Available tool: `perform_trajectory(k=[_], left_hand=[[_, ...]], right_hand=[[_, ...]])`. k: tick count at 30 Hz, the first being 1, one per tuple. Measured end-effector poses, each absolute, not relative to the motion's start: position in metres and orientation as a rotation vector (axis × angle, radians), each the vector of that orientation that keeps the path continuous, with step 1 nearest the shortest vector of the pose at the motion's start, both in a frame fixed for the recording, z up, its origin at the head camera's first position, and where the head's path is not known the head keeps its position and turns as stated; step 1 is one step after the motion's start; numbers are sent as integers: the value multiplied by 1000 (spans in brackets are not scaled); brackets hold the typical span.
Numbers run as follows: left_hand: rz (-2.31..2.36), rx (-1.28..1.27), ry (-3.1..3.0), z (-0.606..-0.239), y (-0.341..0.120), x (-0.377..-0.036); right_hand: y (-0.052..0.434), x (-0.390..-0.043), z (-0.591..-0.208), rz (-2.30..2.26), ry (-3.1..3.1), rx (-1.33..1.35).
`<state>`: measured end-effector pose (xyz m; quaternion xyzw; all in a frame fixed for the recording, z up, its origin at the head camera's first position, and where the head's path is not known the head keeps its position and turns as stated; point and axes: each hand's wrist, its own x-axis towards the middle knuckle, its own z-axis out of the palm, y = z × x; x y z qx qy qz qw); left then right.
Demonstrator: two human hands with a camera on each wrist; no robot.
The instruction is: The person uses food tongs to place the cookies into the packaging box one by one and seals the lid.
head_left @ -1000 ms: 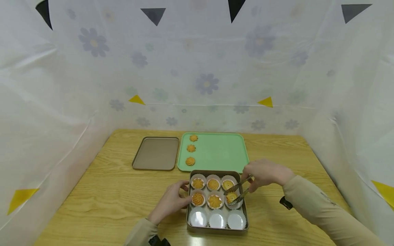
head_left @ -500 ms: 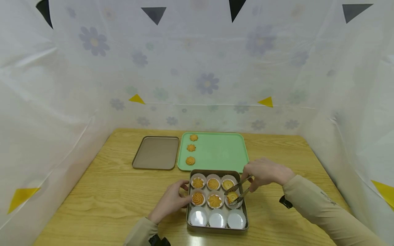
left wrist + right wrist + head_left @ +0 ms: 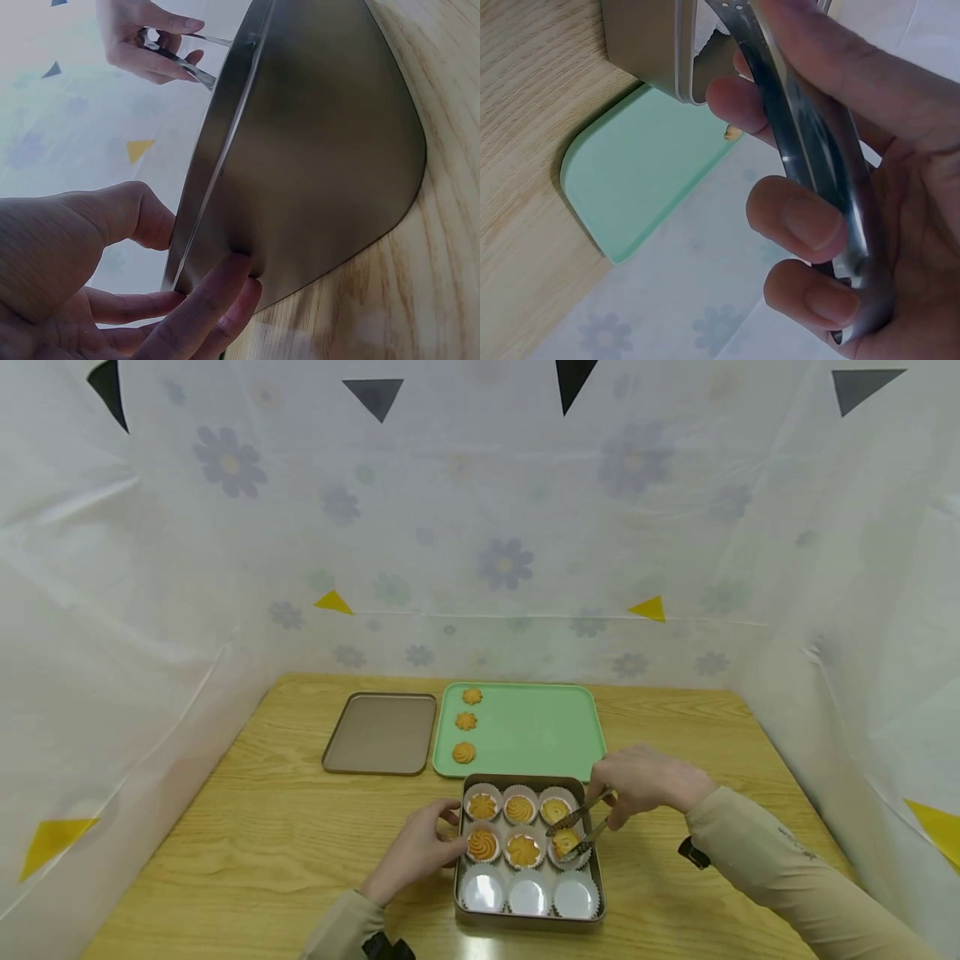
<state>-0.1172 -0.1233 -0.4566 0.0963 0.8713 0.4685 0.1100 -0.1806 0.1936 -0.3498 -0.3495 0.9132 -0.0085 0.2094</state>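
Note:
A metal tin [image 3: 529, 923] holds rows of white paper cups. Piped cookies sit in the back and middle rows; the front row shows bare cup bottoms. My left hand [image 3: 420, 850] holds the tin's left side, thumb at the rim and fingertips against the outer wall [image 3: 322, 165] in the left wrist view. Metal tongs [image 3: 814, 150] are gripped in my right hand [image 3: 641, 783], fingers curled round them. In the head view, the tongs' tips stand on either side of a pale yellow cookie [image 3: 566, 842] in the middle row's right cup. Whether it is lifted, I cannot tell.
Behind the tin lies a green tray [image 3: 536, 727] with three cookies [image 3: 466, 722] along its left side. A brown tray [image 3: 382, 735] is left of it. Wooden tabletop [image 3: 300, 835] surrounds these, with white flowered sheeting [image 3: 450, 527] at the back and sides.
Between the tongs' tips, the pale yellow cookie has shifted slightly. Both hands and the tin stay in nearly the same place.

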Motion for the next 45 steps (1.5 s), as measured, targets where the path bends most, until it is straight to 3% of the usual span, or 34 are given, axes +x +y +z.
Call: perform_trajectory(k=[16, 33, 45], left_hand=[[1393, 296, 2555, -455, -122, -116], [1395, 309, 2566, -455, -123, -117], [1389, 306, 2564, -456, -123, -117]], right_hand=[[198, -181, -351, -75, 2552, -987], [225, -209, -387, -788, 2195, -1074], [208, -214, -404, -960, 2399, -908]])
